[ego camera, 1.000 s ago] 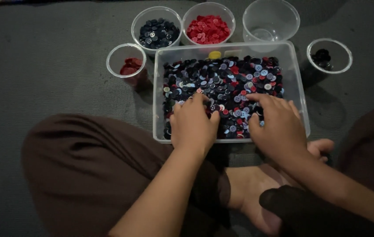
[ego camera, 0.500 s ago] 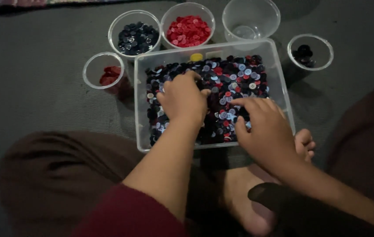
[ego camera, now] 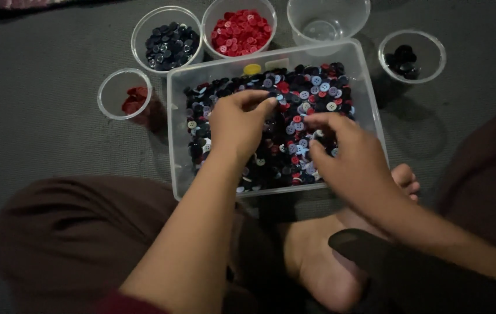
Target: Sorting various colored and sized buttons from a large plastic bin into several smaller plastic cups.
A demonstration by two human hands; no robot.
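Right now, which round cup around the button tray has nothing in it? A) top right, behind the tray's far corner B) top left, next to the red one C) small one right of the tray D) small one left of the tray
A: the clear cup behind the tray shows only its bare bottom, while the others hold dark or red buttons.

Left hand (ego camera: 237,123): bare, no rings, forearm uncovered.
Right hand (ego camera: 350,157): bare too, forearm uncovered.
Sleeve (ego camera: 120,302): dark red edge, bottom of frame (barely showing).
Trousers (ego camera: 79,244): loose, brown.
Feet (ego camera: 323,256): bare, no socks.
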